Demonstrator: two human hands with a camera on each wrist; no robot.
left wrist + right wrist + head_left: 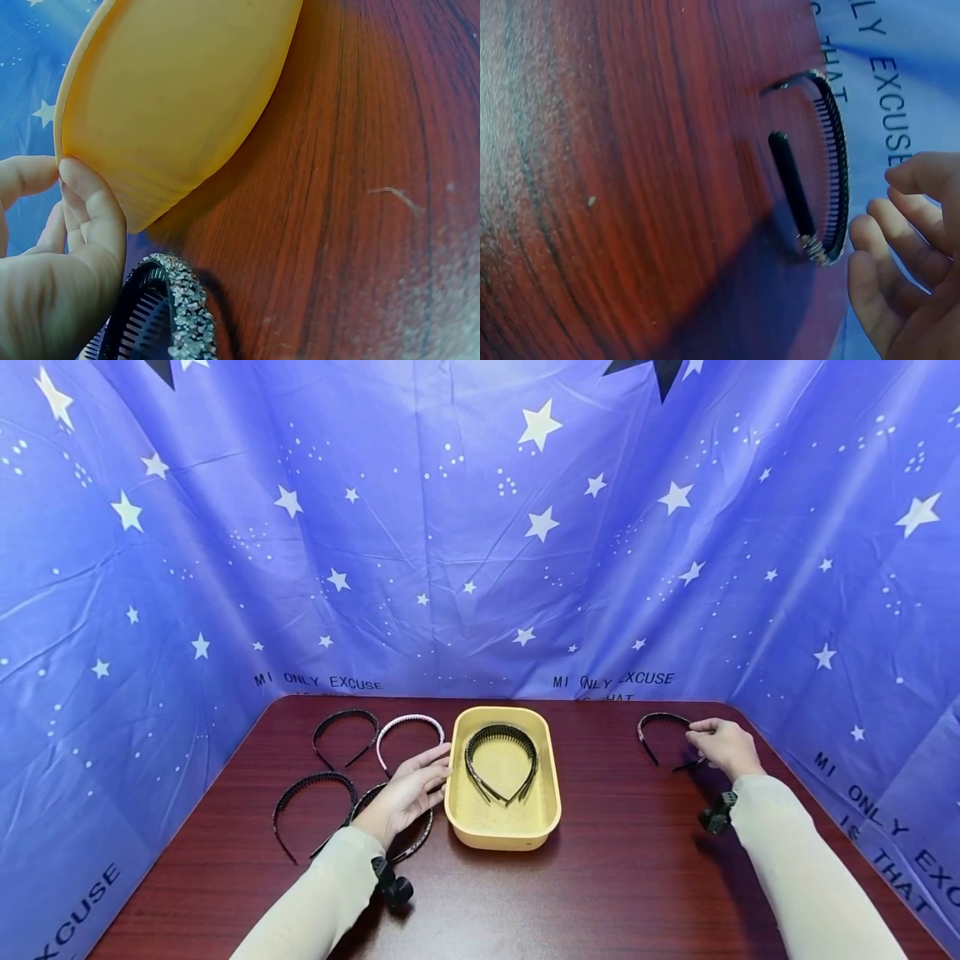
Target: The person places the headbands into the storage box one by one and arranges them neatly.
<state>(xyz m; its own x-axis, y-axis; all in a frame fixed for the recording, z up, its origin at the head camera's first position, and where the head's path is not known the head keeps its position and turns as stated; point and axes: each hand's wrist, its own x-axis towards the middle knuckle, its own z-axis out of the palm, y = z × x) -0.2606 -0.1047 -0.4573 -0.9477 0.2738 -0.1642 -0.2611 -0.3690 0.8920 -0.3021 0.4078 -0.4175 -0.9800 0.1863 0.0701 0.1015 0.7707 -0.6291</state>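
Note:
My left hand (pixel 405 793) pinches the left rim of a yellow plastic tub (pixel 552 777), thumb and fingertips meeting at its edge in the left wrist view. Inside the tub lie black toothed headbands (pixel 501 732), closely overlapped; their number is hard to tell. At the right of the table, my right hand (pixel 723 746) is beside a black headband with sparkly stones (pixel 843 169). Its fingers are loosely bent and spread, with a small gap to the band in the right wrist view. Partly behind my left hand lies another stone-covered headband (pixel 189 307).
Left of the tub, on the dark red wooden table (pixel 510 902), lie a black headband (pixel 345 713), a pale pink one (pixel 411 718) and another black one (pixel 313 777). A blue star-printed curtain (pixel 420 527) stands around the table's back and sides.

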